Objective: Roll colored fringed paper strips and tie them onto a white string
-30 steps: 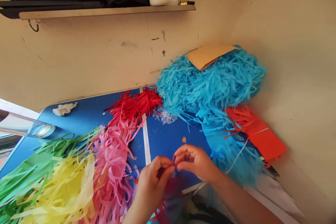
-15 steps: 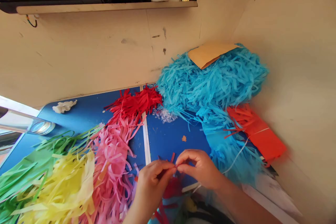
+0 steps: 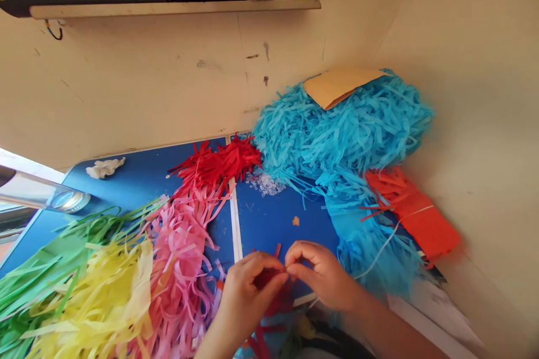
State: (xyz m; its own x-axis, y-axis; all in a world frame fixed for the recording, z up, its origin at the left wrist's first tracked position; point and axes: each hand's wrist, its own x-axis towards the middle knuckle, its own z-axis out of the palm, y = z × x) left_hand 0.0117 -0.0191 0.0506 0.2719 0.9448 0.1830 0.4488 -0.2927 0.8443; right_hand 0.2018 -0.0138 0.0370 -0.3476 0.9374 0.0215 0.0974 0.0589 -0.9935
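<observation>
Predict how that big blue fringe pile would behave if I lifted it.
The blue fringe pile would probably feel floppy, since its thin strips curl and droop. It's likely light for its size, given how loosely the strips are heaped. The tan folded paper on top might slide off.

Left hand (image 3: 256, 285), right hand (image 3: 318, 272) pinched, fingertips (image 3: 290, 270) seemingly touching; forearms (image 3: 385, 314) angled inward.

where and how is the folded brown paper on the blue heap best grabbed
Probably pinch its near corner, coming from the front: the brown paper lies on top of the blue heap, that corner points toward the person, and the wall stands behind.
</observation>
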